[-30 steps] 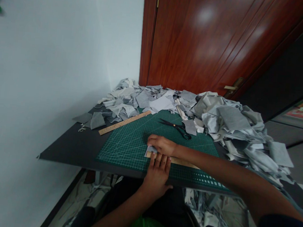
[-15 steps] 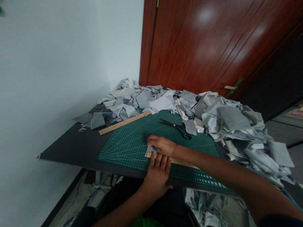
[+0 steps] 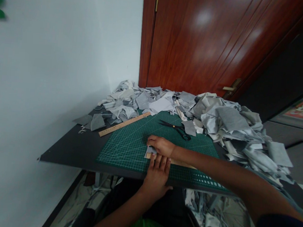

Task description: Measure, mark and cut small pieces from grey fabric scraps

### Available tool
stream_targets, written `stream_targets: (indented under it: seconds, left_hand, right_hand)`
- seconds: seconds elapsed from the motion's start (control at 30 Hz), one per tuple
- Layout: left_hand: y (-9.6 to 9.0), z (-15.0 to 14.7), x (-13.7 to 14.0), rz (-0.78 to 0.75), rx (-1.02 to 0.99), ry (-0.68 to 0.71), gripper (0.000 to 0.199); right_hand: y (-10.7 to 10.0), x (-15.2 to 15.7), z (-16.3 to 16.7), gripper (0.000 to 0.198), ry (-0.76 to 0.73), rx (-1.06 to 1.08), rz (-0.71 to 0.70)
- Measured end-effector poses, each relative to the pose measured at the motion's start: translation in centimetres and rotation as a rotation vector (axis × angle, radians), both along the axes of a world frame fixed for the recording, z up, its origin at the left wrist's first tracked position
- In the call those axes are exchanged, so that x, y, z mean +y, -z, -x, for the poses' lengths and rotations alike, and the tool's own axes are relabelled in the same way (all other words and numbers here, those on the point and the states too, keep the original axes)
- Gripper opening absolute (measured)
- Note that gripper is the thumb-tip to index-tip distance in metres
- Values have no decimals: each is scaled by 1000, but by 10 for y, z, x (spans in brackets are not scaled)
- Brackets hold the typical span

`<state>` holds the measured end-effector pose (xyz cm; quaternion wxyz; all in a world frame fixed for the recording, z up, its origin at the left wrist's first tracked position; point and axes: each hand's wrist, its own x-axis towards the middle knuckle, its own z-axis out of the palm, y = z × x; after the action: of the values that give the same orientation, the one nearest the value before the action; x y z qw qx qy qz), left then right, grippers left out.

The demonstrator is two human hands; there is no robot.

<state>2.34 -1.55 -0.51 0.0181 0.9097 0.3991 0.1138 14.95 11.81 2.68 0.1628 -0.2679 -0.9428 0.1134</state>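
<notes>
“Dark table [image 3: 65, 152] with a green mat [image 3: 127, 146] on it, set by a brown door [image 3: 194, 43]. Where was the cloth?”

“One small grey piece of cloth [image 3: 150, 150] lay on the mat, just beyond the fingertips of the left hand [image 3: 156, 179] and partly hidden beneath the right hand [image 3: 163, 146].”

“And how were the hands?”

“The left pressed down, fingers stretched out over a wooden ruler [image 3: 184, 163], which seemed to lie over the near part of the cloth and ran off beneath the right forearm. The right had its fingers curled; whether they gripped anything, I couldn't tell.”

“So which step was it?”

“Holding the ruler firm on the cloth, I'd judge, while the right hand worked along its far side.”

“What did the next move call for?”

“Even pressure from the left, probably, so neither ruler nor cloth slipped, and a right hand guided close to the edge.”

“Anything farther out?”

“Scissors [image 3: 175, 126] lay beyond the right hand, a second ruler [image 3: 125, 124] lay beyond and left of both hands, and heaps of scraps [image 3: 230, 118] rose past them.”
</notes>
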Motion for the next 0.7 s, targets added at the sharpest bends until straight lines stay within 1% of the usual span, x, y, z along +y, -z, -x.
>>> stream_targets:
  seconds: [0.1, 0.27, 0.47, 0.7]
  left_hand:
    - [-1, 1, 0, 10, 2, 4, 107]
    - [0, 1, 0, 3, 2, 5, 107]
    - [-1, 0, 0, -3, -3, 0, 105]
    - [0, 0, 0, -4, 2, 5, 107]
  right_hand:
    - [1, 2, -3, 36, 11, 42, 4]
    - [0, -1, -6, 32, 9, 80, 18]
    - [0, -5, -4, 32, -18, 51, 35]
    - [-1, -2, 0, 28, -35, 17, 30]
